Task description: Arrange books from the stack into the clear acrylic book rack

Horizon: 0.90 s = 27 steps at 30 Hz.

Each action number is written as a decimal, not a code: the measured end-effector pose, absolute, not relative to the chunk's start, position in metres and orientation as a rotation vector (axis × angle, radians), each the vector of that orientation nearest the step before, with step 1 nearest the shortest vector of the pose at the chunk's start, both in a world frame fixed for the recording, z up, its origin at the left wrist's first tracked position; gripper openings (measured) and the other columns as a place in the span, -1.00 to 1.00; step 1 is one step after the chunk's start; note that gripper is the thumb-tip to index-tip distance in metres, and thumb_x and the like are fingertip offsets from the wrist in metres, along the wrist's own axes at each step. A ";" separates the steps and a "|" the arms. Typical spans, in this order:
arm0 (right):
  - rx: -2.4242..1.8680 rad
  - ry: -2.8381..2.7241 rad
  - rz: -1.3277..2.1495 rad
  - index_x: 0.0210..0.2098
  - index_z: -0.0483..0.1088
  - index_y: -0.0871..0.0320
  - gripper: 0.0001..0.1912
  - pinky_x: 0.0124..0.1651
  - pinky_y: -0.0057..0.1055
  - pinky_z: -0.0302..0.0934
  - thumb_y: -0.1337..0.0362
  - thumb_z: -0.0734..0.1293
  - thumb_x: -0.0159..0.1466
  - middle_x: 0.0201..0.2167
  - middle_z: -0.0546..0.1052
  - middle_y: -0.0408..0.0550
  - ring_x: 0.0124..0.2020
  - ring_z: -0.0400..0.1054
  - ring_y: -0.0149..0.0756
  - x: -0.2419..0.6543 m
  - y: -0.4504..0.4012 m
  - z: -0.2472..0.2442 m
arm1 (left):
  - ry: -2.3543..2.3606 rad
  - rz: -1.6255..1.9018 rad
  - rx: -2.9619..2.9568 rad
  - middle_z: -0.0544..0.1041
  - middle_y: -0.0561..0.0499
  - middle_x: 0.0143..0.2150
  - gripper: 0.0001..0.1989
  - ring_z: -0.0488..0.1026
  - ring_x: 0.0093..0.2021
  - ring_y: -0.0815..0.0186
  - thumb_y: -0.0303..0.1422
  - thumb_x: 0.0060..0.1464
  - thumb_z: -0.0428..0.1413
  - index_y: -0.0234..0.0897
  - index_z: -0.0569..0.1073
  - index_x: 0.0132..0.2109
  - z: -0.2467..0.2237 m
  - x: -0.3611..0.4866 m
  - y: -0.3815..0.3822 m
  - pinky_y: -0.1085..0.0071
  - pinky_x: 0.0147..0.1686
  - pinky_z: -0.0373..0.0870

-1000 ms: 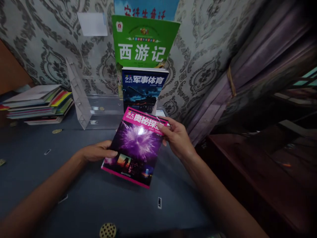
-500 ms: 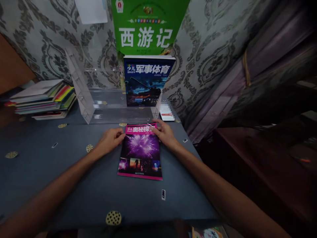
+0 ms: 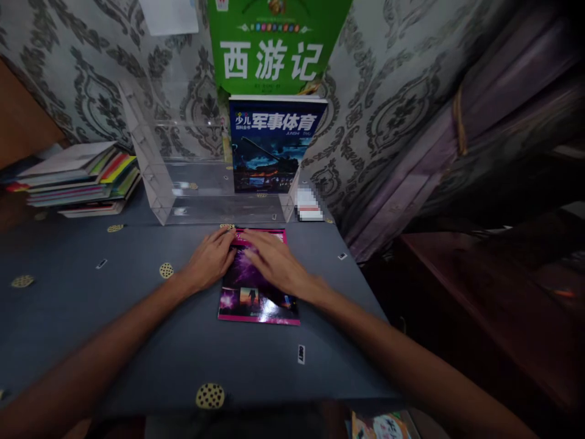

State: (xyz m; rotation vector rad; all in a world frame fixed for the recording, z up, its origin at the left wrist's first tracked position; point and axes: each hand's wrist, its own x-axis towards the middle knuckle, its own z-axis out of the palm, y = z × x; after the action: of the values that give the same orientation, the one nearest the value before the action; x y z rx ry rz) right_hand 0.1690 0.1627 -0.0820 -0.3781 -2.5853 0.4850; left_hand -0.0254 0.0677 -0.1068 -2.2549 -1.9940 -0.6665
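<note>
A magenta-edged book (image 3: 258,317) with a purple burst on its cover lies flat on the blue-grey tabletop. My left hand (image 3: 212,257) rests along its upper left edge, fingers stretched out over the corner. Across the upper part of the cover lies my right hand (image 3: 276,262), palm down with fingers extended, hiding much of the title and the burst. Neither hand grips anything. Just behind the book stands a clear acrylic rack (image 3: 210,210). It bears a dark blue book (image 3: 267,146) with a tank picture and, higher up, a green book (image 3: 274,55).
A stack of books and papers (image 3: 77,180) sits at the left rear of the table (image 3: 150,347). Right of the rack lies a small white item (image 3: 309,204), partly blurred. A purple curtain (image 3: 411,158) hangs on the right. Patterned wallpaper (image 3: 379,103) backs the table.
My right hand has moved left from the book's upper right edge onto its cover. The fingers of my left hand have straightened over the upper left corner. The book stays in place.
</note>
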 end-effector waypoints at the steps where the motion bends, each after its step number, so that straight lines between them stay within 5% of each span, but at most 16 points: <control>1: -0.337 -2.631 0.513 0.30 0.25 0.20 -0.55 0.35 -0.04 0.16 0.21 0.08 0.49 0.29 0.36 0.15 0.32 0.22 -0.13 0.162 0.157 -0.084 | -1.981 -0.689 -2.244 0.47 -0.32 0.19 -0.61 0.28 0.33 0.00 -0.38 0.29 -0.06 -0.37 0.29 0.21 -0.106 -0.025 0.067 -0.04 0.22 0.32; 7: -0.483 -2.818 0.422 0.33 0.19 0.38 -0.49 0.44 0.03 -0.05 0.30 0.05 0.47 0.36 0.23 0.32 0.44 0.02 -0.06 0.156 0.160 -0.099 | -1.986 -0.628 -2.171 0.51 -0.33 0.06 -0.67 0.38 0.20 -0.04 -0.34 0.26 0.02 -0.38 0.30 0.11 -0.099 -0.019 0.064 -0.01 0.12 0.37; 16: -0.823 -2.735 0.263 0.33 0.24 0.32 -0.50 0.42 0.03 -0.01 0.26 0.05 0.48 0.35 0.28 0.22 0.41 0.09 -0.06 0.198 0.193 -0.107 | -2.073 -0.796 -2.221 0.49 -0.25 0.14 -0.63 0.41 0.17 -0.01 -0.31 0.24 0.04 -0.29 0.26 0.15 -0.098 -0.024 0.064 0.01 0.14 0.37; 23: -0.754 -2.754 0.193 0.25 0.34 0.28 -0.57 0.41 0.16 -0.05 0.25 0.14 0.47 0.28 0.37 0.25 0.36 0.18 0.02 0.197 0.168 -0.094 | -2.058 -1.080 -2.270 0.52 -0.22 0.16 -0.62 0.44 0.21 0.13 -0.45 0.26 -0.08 -0.27 0.20 0.20 -0.106 -0.040 0.069 0.06 0.20 0.36; 27: -0.367 -2.833 0.279 0.20 0.39 0.19 -0.62 0.44 0.07 -0.04 0.24 0.21 0.46 0.23 0.44 0.13 0.35 0.20 -0.08 0.189 0.130 -0.090 | -2.051 -1.132 -2.296 0.52 -0.22 0.16 -0.60 0.44 0.21 0.13 -0.49 0.23 -0.10 -0.28 0.21 0.20 -0.107 -0.042 0.071 0.04 0.21 0.35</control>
State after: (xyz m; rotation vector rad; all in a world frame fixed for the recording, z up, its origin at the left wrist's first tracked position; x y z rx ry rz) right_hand 0.1889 0.1301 -0.0904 -0.3666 -2.8329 0.2794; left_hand -0.0420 0.0706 -0.1069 -2.2964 -2.0505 -1.1325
